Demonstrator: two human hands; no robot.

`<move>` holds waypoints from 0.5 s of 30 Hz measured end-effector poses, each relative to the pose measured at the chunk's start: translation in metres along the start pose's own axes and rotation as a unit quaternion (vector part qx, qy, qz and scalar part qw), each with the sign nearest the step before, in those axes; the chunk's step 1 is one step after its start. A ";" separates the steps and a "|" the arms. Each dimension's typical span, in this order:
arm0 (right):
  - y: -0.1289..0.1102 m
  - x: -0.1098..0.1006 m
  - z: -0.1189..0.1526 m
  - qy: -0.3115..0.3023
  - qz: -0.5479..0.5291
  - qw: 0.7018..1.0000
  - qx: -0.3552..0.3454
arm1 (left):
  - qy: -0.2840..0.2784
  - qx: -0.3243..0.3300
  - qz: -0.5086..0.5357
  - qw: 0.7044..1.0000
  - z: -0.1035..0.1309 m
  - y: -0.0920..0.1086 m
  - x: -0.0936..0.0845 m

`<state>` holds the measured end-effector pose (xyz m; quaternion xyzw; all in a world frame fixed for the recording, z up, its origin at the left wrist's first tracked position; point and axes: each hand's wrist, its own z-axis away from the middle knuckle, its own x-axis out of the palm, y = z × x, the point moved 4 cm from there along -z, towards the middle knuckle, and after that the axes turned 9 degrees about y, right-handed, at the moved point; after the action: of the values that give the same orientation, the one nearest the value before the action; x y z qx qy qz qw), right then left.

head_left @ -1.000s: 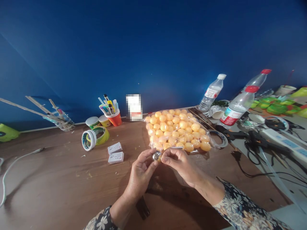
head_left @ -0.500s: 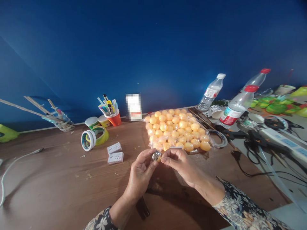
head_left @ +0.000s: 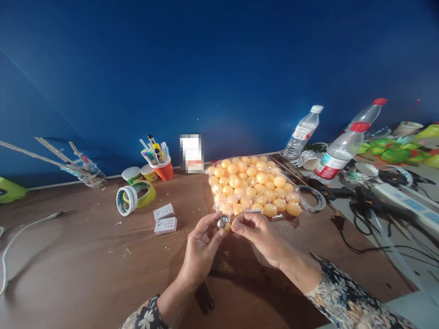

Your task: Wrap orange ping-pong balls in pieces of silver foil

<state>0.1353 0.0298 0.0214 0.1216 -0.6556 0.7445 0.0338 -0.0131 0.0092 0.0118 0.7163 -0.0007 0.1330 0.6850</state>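
Observation:
My left hand [head_left: 203, 244] is closed around a small ball [head_left: 223, 222], held between thumb and fingers above the table. Shiny silver metal pieces cover much of the ball, and a bit of orange shows at its lower edge. My right hand [head_left: 255, 232] is pinched at the ball's right side. Whatever lies between its fingertips is too small to make out. Just beyond both hands rests a clear plastic bag [head_left: 254, 185] full of orange balls. Two small white printed boxes [head_left: 165, 225] lie to the left of my left hand.
Rolls of tape [head_left: 126, 201], a cup of pens [head_left: 163, 167] and bundled sticks [head_left: 77, 167] stand at the left. Toward the right are plastic bottles [head_left: 332, 157], another tape roll [head_left: 317, 198], black cables [head_left: 356, 244] and a power strip [head_left: 404, 205]. A blue wall [head_left: 219, 68] rises behind.
My right fingertips have shifted very slightly to the right, away from the ball. A little more orange shows at the ball's lower edge. My left hand keeps its place.

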 end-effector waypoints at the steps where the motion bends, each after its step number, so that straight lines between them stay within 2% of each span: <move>1: 0.000 0.000 0.000 -0.003 -0.008 1.000 0.005 | 0.001 -0.002 0.002 1.000 0.000 0.001 0.000; 8: 0.004 0.001 0.000 -0.015 -0.051 0.998 0.039 | 0.013 0.008 -0.004 1.000 0.000 0.000 0.000; 15: 0.007 0.001 0.000 -0.012 -0.051 0.998 0.042 | 0.015 0.026 -0.024 0.999 0.000 0.000 -0.001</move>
<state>0.1332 0.0291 0.0146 0.1647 -0.6170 0.7673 0.0587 -0.0144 0.0088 0.0115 0.7313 0.0300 0.1276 0.6693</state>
